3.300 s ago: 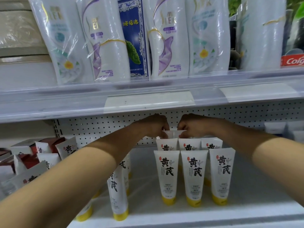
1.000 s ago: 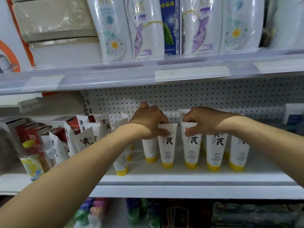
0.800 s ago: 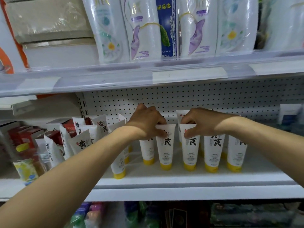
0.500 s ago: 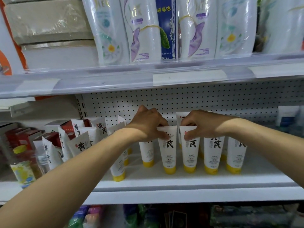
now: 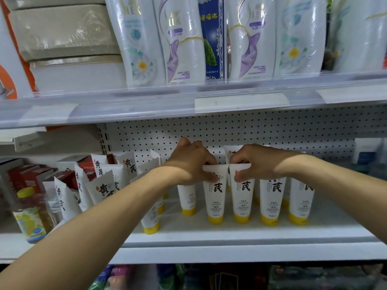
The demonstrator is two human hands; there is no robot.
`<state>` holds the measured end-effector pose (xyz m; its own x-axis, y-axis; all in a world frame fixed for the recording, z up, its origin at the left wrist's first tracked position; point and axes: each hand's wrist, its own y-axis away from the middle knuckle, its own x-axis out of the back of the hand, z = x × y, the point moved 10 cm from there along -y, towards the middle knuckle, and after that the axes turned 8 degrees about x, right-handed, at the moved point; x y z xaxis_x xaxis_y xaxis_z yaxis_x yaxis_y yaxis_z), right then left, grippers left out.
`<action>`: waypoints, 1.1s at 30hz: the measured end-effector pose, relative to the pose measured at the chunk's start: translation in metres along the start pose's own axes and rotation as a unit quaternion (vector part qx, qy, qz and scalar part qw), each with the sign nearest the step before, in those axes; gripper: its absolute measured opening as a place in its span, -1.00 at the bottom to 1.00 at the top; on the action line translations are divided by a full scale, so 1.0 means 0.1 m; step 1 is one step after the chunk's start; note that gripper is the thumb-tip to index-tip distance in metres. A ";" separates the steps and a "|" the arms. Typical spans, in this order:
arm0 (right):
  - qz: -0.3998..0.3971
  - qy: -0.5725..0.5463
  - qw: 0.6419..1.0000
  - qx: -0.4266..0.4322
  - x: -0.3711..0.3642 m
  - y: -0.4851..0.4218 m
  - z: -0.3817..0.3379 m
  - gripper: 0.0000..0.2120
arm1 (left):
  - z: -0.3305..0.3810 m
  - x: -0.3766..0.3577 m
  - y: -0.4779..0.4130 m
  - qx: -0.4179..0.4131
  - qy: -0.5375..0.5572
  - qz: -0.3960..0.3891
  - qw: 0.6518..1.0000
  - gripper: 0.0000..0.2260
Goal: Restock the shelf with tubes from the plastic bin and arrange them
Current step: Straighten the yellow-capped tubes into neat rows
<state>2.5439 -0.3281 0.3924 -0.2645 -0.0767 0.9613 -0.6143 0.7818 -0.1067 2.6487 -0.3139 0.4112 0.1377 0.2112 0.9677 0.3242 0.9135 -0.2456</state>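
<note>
- Hands meet at the front row: the left hand pinches the crimped top of a white tube, thumb in front, fingers curled behind.
- The right hand pinches the neighbouring tube likewise; both stand cap-down on the shelf, just beside each other.
- Holding the tops likely lets the person square the labels forward and close the row.
- Both tubes stand directly below the fingertips; leaning tubes lie well left of them. The plastic bin is out of view.
</note>
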 end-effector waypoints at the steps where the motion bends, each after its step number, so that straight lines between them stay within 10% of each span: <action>1: 0.000 -0.002 1.000 0.000 0.00 0.01 0.00 -0.84 | 0.00 0.00 0.00 0.000 -0.002 0.002 1.000 -0.73; 22: 0.084 -0.062 0.994 0.011 0.34 0.00 -0.02 -0.84 | -0.34 0.47 -0.09 0.020 0.100 0.082 0.991 -0.81; 33: 0.032 0.066 0.996 -0.057 0.28 -0.27 0.29 -0.82 | -0.63 0.05 -0.11 0.102 -0.047 -0.070 0.991 -0.70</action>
<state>2.5319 -0.3695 0.4154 -0.1956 0.0520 0.9793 -0.5092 0.8480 -0.1468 2.7046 -0.3445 0.4148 0.0142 0.1005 0.9948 0.1366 0.9854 -0.1014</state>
